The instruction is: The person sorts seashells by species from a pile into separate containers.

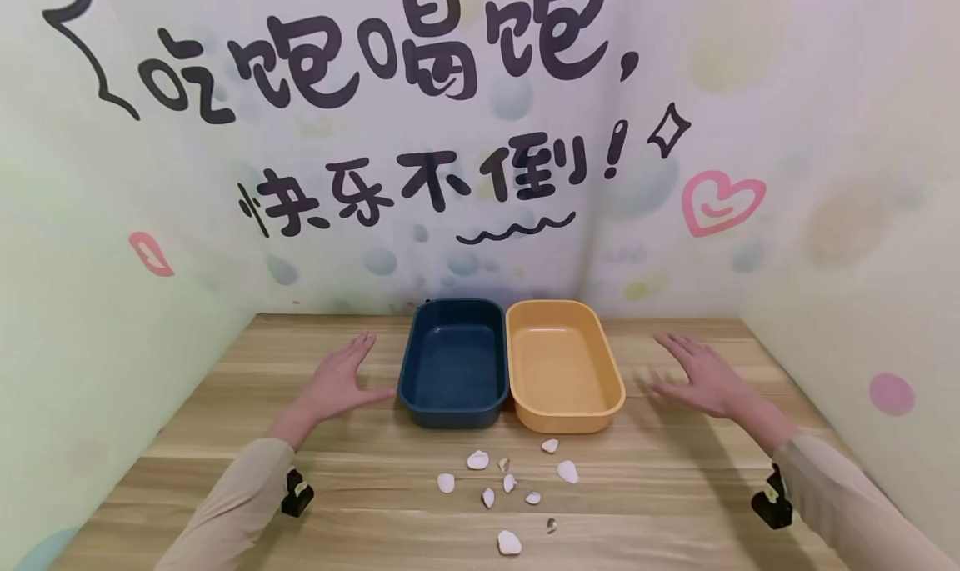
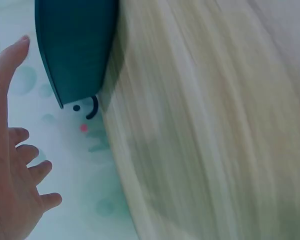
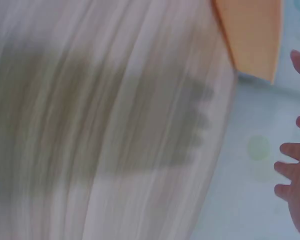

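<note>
A dark blue rectangular tub [image 1: 453, 367] and a yellow-orange tub [image 1: 566, 371] stand side by side near the back of the wooden table. To the left of the blue tub is my left hand [image 1: 337, 385], fingers spread and thumb pointing at the tub's side; the left wrist view shows the hand [image 2: 12, 165] holding nothing. My right hand [image 1: 708, 379] is held out to the right of the yellow-orange tub, a gap between them, with fingers extended and nothing in it. Several white seashells [image 1: 509, 543] lie scattered in front of the tubs.
Behind the table [image 1: 360, 504] hangs a white printed cloth [image 1: 480, 262] with large dark characters. Pale walls close in both sides. A small black device [image 1: 297, 494] is strapped at the left wrist, another black device [image 1: 772, 504] at the right.
</note>
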Available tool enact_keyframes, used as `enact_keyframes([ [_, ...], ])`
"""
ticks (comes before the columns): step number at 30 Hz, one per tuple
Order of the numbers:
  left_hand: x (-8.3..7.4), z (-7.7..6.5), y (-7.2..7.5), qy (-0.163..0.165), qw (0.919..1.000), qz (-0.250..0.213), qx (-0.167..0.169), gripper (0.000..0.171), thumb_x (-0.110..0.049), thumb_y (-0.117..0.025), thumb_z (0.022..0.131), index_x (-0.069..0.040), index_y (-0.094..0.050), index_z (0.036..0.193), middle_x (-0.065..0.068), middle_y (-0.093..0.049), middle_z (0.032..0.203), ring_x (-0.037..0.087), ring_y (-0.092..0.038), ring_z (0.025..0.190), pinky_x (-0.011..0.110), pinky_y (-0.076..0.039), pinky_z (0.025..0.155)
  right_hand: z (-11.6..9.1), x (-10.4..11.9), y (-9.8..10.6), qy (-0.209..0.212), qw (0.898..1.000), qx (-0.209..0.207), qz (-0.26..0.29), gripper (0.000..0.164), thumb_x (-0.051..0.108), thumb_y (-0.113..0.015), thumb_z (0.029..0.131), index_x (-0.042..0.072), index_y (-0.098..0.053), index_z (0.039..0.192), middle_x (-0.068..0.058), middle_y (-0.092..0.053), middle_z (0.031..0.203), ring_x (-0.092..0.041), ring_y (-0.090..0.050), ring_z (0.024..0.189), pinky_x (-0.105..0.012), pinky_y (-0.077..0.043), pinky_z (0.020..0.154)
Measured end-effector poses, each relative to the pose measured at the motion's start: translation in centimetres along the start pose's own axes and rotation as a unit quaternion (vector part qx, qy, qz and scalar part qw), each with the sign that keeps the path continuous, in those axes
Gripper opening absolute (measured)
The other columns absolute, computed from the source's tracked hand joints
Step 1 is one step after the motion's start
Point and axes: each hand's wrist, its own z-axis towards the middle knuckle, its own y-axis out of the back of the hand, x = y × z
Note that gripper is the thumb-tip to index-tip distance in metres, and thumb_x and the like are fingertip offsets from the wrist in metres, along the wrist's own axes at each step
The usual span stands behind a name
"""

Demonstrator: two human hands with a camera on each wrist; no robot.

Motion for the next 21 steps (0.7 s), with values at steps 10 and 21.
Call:
enact_keyframes([
  [10, -2.7, 0.4, -0.2, 0.023, 0.9957, -0.081, 0.038, 0.097, -0.058, -0.063, 0.075, -0.003, -0.022, 0.143, 0.019, -0.022, 0.147, 0.038, -0.024, 0.132, 0.054, -0.025, 0.102, 0.4, 3.4, 0.5, 0.023, 0.996, -0.04, 0.075, 0.066, 0.035, -0.064, 0.083, 0.0, -0.041, 0.133, -0.024, -0.048, 0.125, -0.041, -0.042, 0.116, -0.057, -0.035, 0.091],
  [21, -4.4, 0.7, -1.3, 0.021, 0.9901, -0.122, 0.068, 0.096, -0.05, -0.068, 0.074, -0.002, -0.023, 0.143, 0.021, -0.018, 0.147, 0.04, -0.023, 0.131, 0.057, -0.025, 0.101, 0.0, 7.4, 0.5, 0.07, 0.985, -0.057, 0.149, 0.055, 0.028, -0.069, 0.08, 0.002, -0.05, 0.124, -0.014, -0.055, 0.119, -0.029, -0.053, 0.102, -0.047, -0.044, 0.081],
])
